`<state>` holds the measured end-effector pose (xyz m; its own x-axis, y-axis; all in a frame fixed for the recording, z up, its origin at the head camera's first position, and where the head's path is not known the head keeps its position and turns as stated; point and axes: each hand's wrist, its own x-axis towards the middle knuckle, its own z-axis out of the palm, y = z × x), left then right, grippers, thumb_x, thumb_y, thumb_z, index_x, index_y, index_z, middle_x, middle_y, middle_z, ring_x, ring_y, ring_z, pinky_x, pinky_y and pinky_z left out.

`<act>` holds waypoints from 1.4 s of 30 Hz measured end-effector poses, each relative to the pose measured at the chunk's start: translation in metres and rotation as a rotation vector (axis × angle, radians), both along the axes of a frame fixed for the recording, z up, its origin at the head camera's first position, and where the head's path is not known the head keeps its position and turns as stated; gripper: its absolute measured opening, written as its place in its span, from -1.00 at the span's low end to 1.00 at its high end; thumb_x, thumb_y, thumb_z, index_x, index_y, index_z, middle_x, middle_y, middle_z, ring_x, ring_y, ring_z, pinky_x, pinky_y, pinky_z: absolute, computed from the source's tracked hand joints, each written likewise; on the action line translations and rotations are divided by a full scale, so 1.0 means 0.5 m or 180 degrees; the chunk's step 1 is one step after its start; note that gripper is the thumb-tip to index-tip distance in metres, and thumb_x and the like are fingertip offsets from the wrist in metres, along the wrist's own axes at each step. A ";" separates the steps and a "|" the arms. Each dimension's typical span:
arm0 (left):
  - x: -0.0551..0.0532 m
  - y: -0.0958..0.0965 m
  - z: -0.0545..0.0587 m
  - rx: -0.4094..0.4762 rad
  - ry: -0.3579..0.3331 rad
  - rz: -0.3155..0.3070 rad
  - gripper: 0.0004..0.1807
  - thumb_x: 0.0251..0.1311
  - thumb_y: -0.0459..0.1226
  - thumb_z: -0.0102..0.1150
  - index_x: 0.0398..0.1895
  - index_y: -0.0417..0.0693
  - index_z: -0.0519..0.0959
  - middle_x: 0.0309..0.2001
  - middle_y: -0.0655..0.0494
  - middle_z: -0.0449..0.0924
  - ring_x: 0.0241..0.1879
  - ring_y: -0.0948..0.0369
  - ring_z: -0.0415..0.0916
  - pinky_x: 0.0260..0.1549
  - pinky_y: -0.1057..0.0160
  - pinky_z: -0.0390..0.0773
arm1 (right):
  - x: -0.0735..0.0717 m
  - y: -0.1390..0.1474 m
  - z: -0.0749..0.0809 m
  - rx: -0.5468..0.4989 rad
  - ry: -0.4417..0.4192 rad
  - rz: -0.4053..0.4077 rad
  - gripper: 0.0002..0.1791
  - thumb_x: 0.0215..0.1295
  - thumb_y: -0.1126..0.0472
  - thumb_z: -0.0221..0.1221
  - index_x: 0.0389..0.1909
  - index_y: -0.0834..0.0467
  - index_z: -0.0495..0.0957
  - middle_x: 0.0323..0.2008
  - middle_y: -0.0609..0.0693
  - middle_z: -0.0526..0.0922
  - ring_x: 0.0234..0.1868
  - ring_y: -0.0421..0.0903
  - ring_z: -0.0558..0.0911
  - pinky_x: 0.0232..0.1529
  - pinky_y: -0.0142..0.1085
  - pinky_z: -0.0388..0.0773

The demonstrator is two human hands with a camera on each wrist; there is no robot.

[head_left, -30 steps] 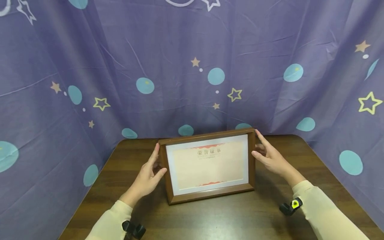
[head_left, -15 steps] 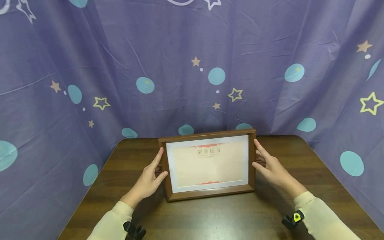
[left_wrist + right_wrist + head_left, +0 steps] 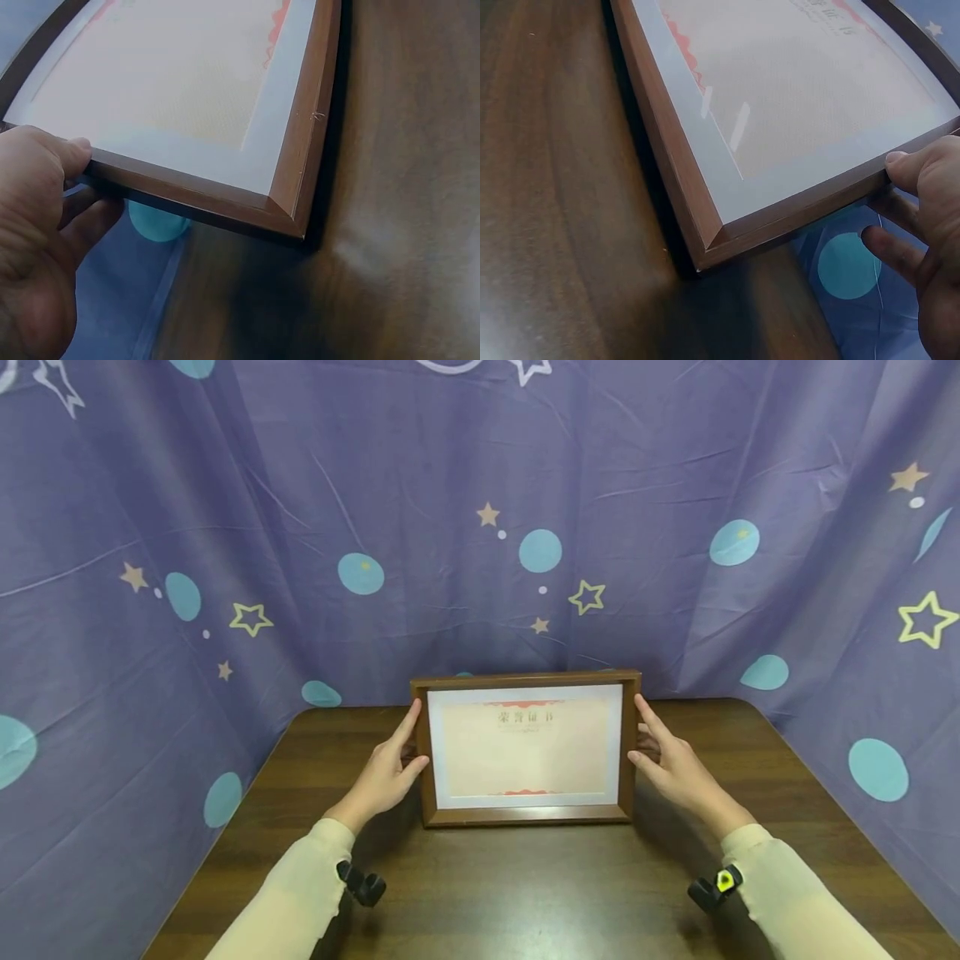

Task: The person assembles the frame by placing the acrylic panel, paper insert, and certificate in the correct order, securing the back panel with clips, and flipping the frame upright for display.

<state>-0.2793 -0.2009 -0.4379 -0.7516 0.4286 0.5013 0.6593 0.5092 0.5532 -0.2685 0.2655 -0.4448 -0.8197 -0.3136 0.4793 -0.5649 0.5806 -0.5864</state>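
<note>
A brown wooden picture frame (image 3: pixel 528 816) stands upright near the back of the table, long side down. Behind its glass lies a cream certificate (image 3: pixel 528 760) with red trim, set in a white mat. My left hand (image 3: pixel 382 777) holds the left side, thumb at the front edge and fingers reaching toward the back. On the opposite side my right hand (image 3: pixel 678 772) grips in much the same way. In the left wrist view, the thumb (image 3: pixel 75 154) rests on the frame's edge. The right wrist view has that thumb (image 3: pixel 904 166) on the wood as well. The frame's back is hidden.
Under the frame is a dark wooden table (image 3: pixel 517 893) with a glossy front part. A purple curtain (image 3: pixel 450 485) printed with stars and dots hangs behind it and along both sides, close to the table's back edge.
The frame has moved back toward the curtain and turned, so its bottom edge now runs nearly level. Its left side shifted most, with my left hand following up and right.
</note>
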 end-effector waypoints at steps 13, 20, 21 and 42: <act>-0.030 -0.014 0.011 -0.0400 0.0198 0.0339 -0.03 0.22 -0.25 0.26 0.55 0.24 -0.15 0.28 -0.09 0.40 -0.73 0.36 0.17 -0.68 0.35 0.37 | -0.020 0.002 -0.001 0.0235 -0.0014 -0.0243 0.10 0.20 0.23 0.33 0.53 -0.22 -0.23 0.12 0.37 0.49 -0.10 0.15 0.65 -0.14 0.00 0.60; -0.025 -0.020 0.012 -0.0607 0.0209 0.0503 -0.01 0.22 -0.17 0.27 0.54 0.30 -0.18 0.28 -0.03 0.41 -0.73 0.35 0.17 -0.66 0.34 0.36 | -0.029 0.006 0.002 0.0398 0.0114 -0.0375 0.15 0.09 0.13 0.41 0.53 -0.23 -0.20 -0.02 0.31 0.60 -0.24 0.10 0.69 -0.21 0.01 0.62; -0.025 -0.019 0.011 -0.0598 0.0217 0.0515 -0.01 0.22 -0.17 0.27 0.54 0.30 -0.18 0.22 -0.04 0.47 -0.74 0.36 0.17 -0.67 0.34 0.36 | -0.032 0.006 0.003 0.0400 0.0126 -0.0384 0.15 0.09 0.13 0.41 0.53 -0.24 -0.19 -0.03 0.29 0.61 -0.25 0.09 0.69 -0.22 0.00 0.62; -0.027 -0.003 0.008 -0.0750 0.0000 0.0734 -0.05 0.33 -0.11 0.13 0.53 0.35 -0.32 0.26 -0.10 0.43 -0.12 -0.01 0.59 -0.12 0.00 0.55 | -0.035 0.011 0.000 0.0426 0.0049 -0.0437 0.10 0.16 0.08 0.36 0.53 -0.24 -0.20 0.04 0.27 0.58 -0.22 0.07 0.68 -0.19 0.01 0.60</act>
